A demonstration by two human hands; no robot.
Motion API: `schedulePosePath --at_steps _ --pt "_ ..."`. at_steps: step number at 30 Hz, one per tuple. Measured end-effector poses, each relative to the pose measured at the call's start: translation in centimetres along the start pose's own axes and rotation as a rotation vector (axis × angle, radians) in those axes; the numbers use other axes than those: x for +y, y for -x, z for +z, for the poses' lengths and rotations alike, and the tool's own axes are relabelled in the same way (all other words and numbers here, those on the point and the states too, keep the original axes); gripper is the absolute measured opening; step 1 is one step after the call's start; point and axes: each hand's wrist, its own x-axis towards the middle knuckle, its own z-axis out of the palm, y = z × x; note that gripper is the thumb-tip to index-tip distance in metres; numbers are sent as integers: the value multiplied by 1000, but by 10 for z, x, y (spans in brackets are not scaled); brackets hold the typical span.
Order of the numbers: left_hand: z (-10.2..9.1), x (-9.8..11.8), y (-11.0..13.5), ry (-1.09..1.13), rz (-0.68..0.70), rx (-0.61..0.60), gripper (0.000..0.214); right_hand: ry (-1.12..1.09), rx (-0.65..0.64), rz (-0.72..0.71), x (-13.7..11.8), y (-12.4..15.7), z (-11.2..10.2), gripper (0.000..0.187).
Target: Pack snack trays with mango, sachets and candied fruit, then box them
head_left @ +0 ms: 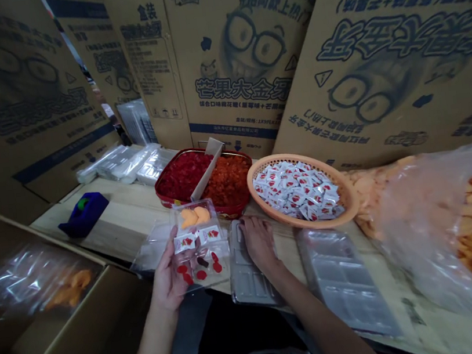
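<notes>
My left hand (167, 277) grips the left edge of a clear plastic tray (225, 260), tilted up above the table edge. Orange candies (195, 215) fill its top section, two white printed sachets (196, 239) lie across the middle, and several red pieces plus one dark piece sit at the bottom. My right hand (259, 241) is closed over the upper right side of another clear compartment tray (250, 280), which looks stacked; its fingertips are partly hidden. Just beyond that hand stand a red tub (163, 199) of red and orange pieces and an orange basket (351, 207) of sachets.
More clear trays (342, 279) lie to the right, beside a plastic bag (435, 219) of orange pieces. A blue tape dispenser (85, 214) and wrapped plastic packs (124, 162) are on the left. An open carton (75, 317) holds packed trays at lower left. Printed cardboard (219, 56) walls the back.
</notes>
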Motion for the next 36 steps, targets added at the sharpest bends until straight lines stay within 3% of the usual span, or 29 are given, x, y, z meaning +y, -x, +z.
schedulePosePath --at_steps 11,15,20,23,26,28,32,36 --pt "-5 -3 0 -19 6 8 50 -52 70 19 1 2 1 31" --pt "-5 -4 1 3 4 11 51 -98 138 38 -3 2 -9 33" --pt "-12 -3 3 -20 11 -3 52 -337 171 -75 -6 -1 -58 33" --pt "-16 -2 4 -26 1 -22 55 -580 37 -178 -9 -8 -95 35" --pt "-14 -7 5 -18 -23 -69 58 -723 -134 -240 -24 -21 -115 36" --pt "-10 -13 6 -19 -31 -100 59 -635 -180 -276 -43 -30 -115 34" --pt "4 -33 11 -27 -46 -124 56 -352 -127 -284 -84 -44 -95 28" --pt "14 -51 17 -72 -60 -114 63 -243 -91 -241 -98 -48 -73 17"
